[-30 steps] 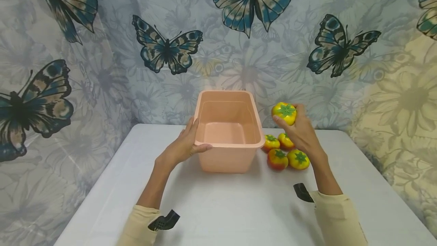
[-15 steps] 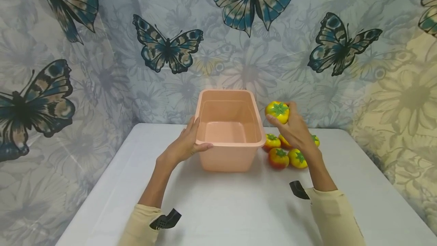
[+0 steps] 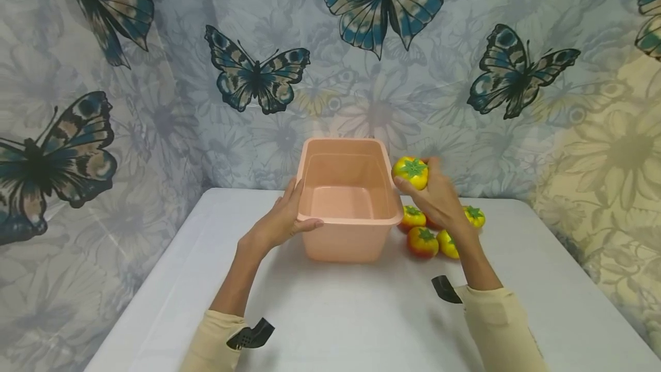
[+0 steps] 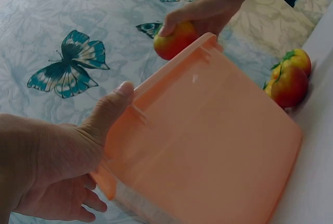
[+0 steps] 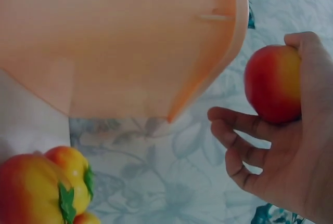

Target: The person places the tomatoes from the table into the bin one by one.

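A peach-coloured plastic tub [image 3: 339, 241] stands on the white table with its inside visible and bare. My left hand [image 3: 279, 218] holds the tub's left side, its thumb at the front rim; the left wrist view shows the thumb [image 4: 110, 108] along the rim. In my right hand [image 3: 439, 202] is a yellow-red persimmon [image 3: 411, 172] with a green leafy top, raised just right of the tub's rim. The right wrist view shows the persimmon [image 5: 274, 83] by the thumb, with other fingers [image 5: 242, 146] curled below it.
Several more persimmons [image 3: 422, 242] lie on the table to the tub's right, partly hidden behind my right hand and forearm. The white table [image 3: 330, 314] meets a butterfly-patterned cloth [image 3: 258, 148] at the back. Black straps [image 3: 447, 290] sit at both sleeves.
My right hand has moved left with the persimmon, closer to the tub's right rim. Another persimmon has come into sight right of the forearm. My left hand and the tub stay in place.
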Tool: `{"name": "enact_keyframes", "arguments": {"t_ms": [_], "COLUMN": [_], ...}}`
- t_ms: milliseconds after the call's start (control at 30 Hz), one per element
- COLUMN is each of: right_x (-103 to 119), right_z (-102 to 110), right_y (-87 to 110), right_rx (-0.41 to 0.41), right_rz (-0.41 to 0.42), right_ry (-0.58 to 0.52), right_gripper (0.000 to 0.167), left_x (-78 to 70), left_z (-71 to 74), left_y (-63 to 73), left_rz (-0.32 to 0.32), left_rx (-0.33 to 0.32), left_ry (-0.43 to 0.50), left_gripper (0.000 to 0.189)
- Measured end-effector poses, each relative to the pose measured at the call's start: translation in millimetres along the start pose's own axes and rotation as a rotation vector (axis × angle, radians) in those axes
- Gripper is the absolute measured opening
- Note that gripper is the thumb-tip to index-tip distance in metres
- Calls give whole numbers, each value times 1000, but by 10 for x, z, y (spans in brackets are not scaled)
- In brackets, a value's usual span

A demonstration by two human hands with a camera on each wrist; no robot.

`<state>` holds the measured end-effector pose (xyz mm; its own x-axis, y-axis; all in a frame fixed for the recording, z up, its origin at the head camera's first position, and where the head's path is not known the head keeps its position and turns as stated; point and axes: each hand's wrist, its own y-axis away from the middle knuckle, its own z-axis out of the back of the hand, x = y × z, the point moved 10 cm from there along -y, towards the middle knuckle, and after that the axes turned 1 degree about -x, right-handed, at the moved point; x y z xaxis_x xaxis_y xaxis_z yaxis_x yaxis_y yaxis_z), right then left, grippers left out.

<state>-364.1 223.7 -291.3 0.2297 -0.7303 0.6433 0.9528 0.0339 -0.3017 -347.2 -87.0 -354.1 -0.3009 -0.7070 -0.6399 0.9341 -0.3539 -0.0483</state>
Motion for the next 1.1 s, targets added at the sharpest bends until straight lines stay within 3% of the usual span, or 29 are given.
{"name": "enact_keyframes", "arguments": {"t_ms": [300, 467, 667, 767, 1100], "right_x": [57, 99, 191, 272, 351], "right_z": [-232, -355, -493, -561, -548], "right_y": [13, -3, 17, 21, 53], "right_rx": [95, 100, 133, 153, 127], "right_rz": [-13, 33, 111, 169, 178], "right_ry": [-9, -34, 134, 187, 99], "right_gripper": [87, 81, 86, 79, 65], "left_x": [21, 15, 0, -20, -25], "left_z": [-15, -1, -11, -6, 3], "left_y": [32, 27, 9, 2, 15], "left_rz": [7, 6, 1, -7, -11], "left_rx": [8, 6, 2, 4, 17], "left_ry": [4, 17, 22, 20, 19], "left_gripper": [117, 117, 116, 115, 115]}}
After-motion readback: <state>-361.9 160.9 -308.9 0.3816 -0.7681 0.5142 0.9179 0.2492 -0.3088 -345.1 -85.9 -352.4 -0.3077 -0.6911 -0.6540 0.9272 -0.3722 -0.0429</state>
